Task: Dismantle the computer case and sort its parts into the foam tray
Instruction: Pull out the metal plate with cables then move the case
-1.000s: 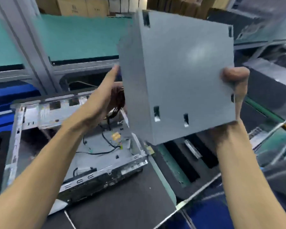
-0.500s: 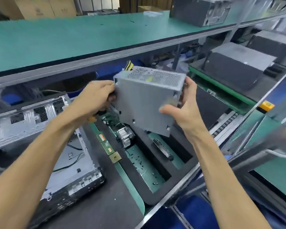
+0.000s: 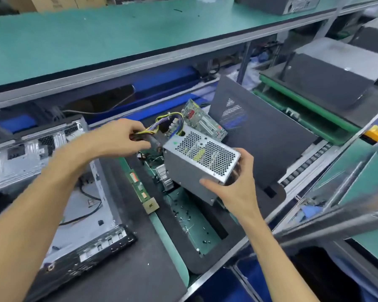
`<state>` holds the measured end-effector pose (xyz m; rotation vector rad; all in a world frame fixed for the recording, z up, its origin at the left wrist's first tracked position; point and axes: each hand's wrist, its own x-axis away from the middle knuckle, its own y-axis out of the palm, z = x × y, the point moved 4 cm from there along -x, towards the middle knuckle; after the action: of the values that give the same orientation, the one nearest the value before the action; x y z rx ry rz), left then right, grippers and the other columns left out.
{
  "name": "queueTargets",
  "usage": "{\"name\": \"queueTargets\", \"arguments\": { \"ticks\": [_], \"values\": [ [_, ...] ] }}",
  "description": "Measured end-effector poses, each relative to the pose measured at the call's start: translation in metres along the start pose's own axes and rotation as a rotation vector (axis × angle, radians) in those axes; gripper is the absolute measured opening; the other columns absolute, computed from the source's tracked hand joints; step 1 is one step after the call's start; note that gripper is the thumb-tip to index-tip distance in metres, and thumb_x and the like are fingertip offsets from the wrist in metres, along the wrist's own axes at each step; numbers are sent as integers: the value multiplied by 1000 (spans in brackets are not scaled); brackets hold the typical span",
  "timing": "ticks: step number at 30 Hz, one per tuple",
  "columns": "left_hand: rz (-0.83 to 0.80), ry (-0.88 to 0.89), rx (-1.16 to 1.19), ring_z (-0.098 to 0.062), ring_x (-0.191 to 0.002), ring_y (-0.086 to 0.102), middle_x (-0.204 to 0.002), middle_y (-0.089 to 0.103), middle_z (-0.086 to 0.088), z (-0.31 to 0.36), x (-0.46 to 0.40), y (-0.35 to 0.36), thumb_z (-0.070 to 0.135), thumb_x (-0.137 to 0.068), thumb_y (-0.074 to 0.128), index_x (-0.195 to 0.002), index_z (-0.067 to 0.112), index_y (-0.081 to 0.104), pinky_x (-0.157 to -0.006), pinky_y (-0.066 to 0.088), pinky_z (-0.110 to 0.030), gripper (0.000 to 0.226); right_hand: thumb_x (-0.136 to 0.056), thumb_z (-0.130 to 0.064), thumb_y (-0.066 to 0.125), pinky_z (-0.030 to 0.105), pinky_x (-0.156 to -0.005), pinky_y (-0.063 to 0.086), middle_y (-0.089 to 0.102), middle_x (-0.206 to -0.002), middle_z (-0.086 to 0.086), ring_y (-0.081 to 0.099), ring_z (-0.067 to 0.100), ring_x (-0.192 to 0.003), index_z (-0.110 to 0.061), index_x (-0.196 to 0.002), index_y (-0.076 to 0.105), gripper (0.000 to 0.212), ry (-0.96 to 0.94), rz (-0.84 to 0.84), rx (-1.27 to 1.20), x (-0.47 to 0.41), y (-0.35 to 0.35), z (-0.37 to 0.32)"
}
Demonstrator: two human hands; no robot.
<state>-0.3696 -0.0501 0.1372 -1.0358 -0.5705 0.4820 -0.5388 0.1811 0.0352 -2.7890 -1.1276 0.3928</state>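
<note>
A grey metal power supply (image 3: 196, 162) with a perforated top hangs tilted over the black foam tray (image 3: 223, 245). My right hand (image 3: 234, 190) grips its near right corner from below. My left hand (image 3: 118, 139) is closed on the supply's bundle of yellow, purple and black cables (image 3: 162, 125) at its far left. The opened computer case (image 3: 59, 192) lies at the left on a dark mat, with loose wires inside. A green circuit board (image 3: 203, 123) and a heatsink (image 3: 165, 177) sit in the tray behind and under the supply.
A dark perforated side panel (image 3: 262, 136) leans against the tray's far right. A narrow green memory stick (image 3: 139, 186) lies along the tray's left edge. Small screws dot the tray's green pocket (image 3: 192, 223). Other cases stand at the right, and a green shelf (image 3: 118, 33) runs overhead.
The power supply has come down and forward over the tray and tilted. My left hand left its side and took the cable bundle; my right hand slid to the lower right corner.
</note>
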Motion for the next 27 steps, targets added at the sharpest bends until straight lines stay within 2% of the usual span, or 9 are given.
{"name": "queueTargets", "arguments": {
  "ticks": [2, 6, 10, 14, 16, 18, 21, 24, 27],
  "values": [
    [-66, -140, -94, -12, -71, 66, -68, 70, 9, -20, 7, -14, 54, -88, 65, -87, 22, 67, -65, 49, -29, 32, -63, -36, 95, 14, -86, 50, 54, -124, -29, 58, -1, -116, -39, -135, 36, 93, -37, -13, -33, -4, 7, -12],
    [-16, -237, -143, -5, -43, 55, -54, 67, 6, -38, 29, -39, 43, -97, 58, -68, 14, 65, -50, 36, -24, 42, -65, -30, 95, 14, -91, 49, 55, -128, -26, 58, 3, -120, -37, -137, 36, 93, -100, -85, -102, -15, 24, -37],
    [109, -189, 502, -13, -36, 35, -44, 39, 2, -41, 55, -73, 39, -100, 56, -68, 14, 55, -36, 32, -20, 41, -60, -25, 95, 25, -91, 54, 62, -129, -13, 62, 8, -119, -31, -138, 40, 95, -70, -84, -288, -23, 44, -53],
    [182, -155, 852, -11, -39, 25, -43, 26, 8, -40, 86, -90, 38, -99, 55, -68, 18, 51, -38, 28, -19, 38, -57, -26, 92, 26, -90, 53, 64, -128, -8, 63, 11, -119, -29, -137, 45, 93, -89, -87, -410, -26, 68, -73],
    [312, -128, 771, -16, -47, 38, -42, 43, 5, -45, 104, -103, 41, -96, 60, -63, 17, 59, -47, 36, -23, 40, -57, -27, 91, 26, -90, 53, 65, -126, -7, 64, 12, -117, -30, -135, 47, 90, -93, -106, -472, -25, 80, -83],
    [455, -76, 478, -16, -54, 44, -57, 67, 6, -50, 126, -124, 53, -89, 63, -68, 20, 72, -54, 34, -25, 41, -57, -26, 89, 25, -90, 52, 67, -122, -7, 65, 14, -113, -29, -132, 50, 85, -93, -126, -518, -24, 93, -91],
    [611, 8, 134, -10, -44, 46, -58, 68, 12, -46, 159, -158, 62, -84, 59, -82, 35, 77, -42, 36, -18, 32, -58, -24, 89, 33, -94, 53, 68, -122, 0, 65, 20, -113, -27, -132, 50, 84, -113, -151, -563, -18, 111, -105],
    [580, 19, 535, -13, -40, 44, -48, 53, 4, -50, 165, -159, 48, -91, 59, -90, 21, 77, -37, 40, -22, 32, -61, -22, 89, 41, -96, 54, 65, -123, 4, 64, 23, -114, -25, -133, 47, 84, -153, -157, -586, -14, 121, -120],
    [439, -124, 869, -10, -39, 31, -49, 43, 6, -47, 144, -112, 35, -103, 48, -96, 14, 68, -35, 27, -17, 30, -63, -17, 88, 29, -88, 55, 64, -119, -1, 65, 13, -109, -26, -129, 46, 78, -181, -98, -608, -14, 121, -128]
  ]
}}
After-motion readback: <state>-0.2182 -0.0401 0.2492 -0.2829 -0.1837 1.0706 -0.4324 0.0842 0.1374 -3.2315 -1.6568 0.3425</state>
